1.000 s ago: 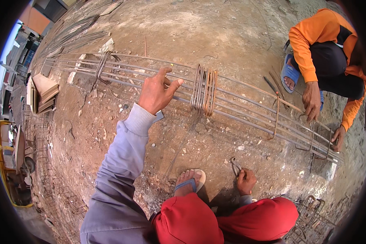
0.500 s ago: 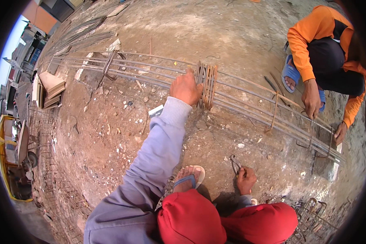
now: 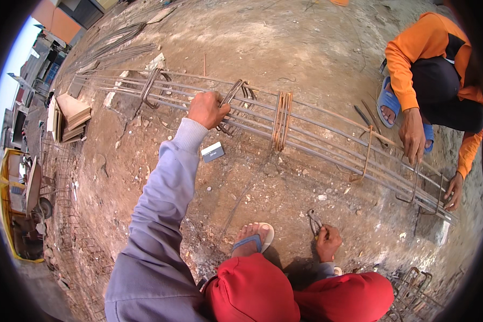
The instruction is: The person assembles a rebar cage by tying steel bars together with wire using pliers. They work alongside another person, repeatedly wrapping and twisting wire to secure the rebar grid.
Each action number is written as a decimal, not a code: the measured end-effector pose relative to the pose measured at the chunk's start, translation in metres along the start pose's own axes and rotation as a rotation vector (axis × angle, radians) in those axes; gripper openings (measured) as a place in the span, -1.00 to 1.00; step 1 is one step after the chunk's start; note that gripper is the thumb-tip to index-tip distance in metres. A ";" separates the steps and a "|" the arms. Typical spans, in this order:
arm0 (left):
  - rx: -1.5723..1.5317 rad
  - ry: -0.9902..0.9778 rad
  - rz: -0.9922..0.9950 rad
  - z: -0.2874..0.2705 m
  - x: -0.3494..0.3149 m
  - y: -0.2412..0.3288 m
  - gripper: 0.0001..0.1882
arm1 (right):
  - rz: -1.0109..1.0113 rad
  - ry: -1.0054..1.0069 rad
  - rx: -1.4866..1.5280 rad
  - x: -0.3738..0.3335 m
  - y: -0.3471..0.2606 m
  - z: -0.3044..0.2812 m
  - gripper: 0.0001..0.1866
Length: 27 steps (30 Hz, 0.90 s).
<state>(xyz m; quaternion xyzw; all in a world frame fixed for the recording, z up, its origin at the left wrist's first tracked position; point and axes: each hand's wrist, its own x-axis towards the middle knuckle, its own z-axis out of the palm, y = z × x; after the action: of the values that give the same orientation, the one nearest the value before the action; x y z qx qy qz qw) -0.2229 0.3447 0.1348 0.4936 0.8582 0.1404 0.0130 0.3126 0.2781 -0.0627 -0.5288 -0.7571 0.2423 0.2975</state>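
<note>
Long steel reinforcing bars [image 3: 327,140] run side by side across the view, with bent steel stirrups around them. My left hand [image 3: 207,110] is closed on a group of stirrups [image 3: 235,94] left of the middle; its fingertips are partly hidden behind the bars. A little to the right, a smaller bundle of rusty stirrups [image 3: 282,121] stands on the bars. Low over the ground near my right knee, my right hand [image 3: 328,243] is wrapped round a pair of pincers [image 3: 314,219], their jaws pointing away from me.
A co-worker in an orange sleeve [image 3: 402,64] crouches at the right, hands near the bars' end and a stirrup [image 3: 413,185]. Another stirrup group [image 3: 151,88] hangs at the left. A small dark-and-white box [image 3: 212,152], stacked boards [image 3: 72,115] and a wheelbarrow [image 3: 33,185] lie left.
My left hand has moved left along the bars, taking several stirrups away from the middle bundle. My right hand stays low with the pincers. The co-worker's hand at the bar end has shifted slightly away.
</note>
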 end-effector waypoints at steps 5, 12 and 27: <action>-0.131 -0.077 -0.011 -0.002 0.006 -0.002 -0.66 | 0.054 -0.051 -0.018 0.000 -0.004 -0.004 -0.92; -0.221 -0.246 -0.105 -0.014 0.008 -0.009 -0.64 | 0.009 -0.005 0.004 0.004 -0.010 -0.001 -0.93; -0.501 -0.396 -0.319 0.000 0.062 -0.077 -0.68 | 0.028 -0.001 0.001 0.003 -0.013 -0.006 -0.95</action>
<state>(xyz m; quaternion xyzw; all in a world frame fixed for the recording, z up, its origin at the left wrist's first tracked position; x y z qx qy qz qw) -0.3192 0.3612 0.1226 0.3527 0.8442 0.2442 0.3213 0.3075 0.2771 -0.0496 -0.5392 -0.7496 0.2469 0.2940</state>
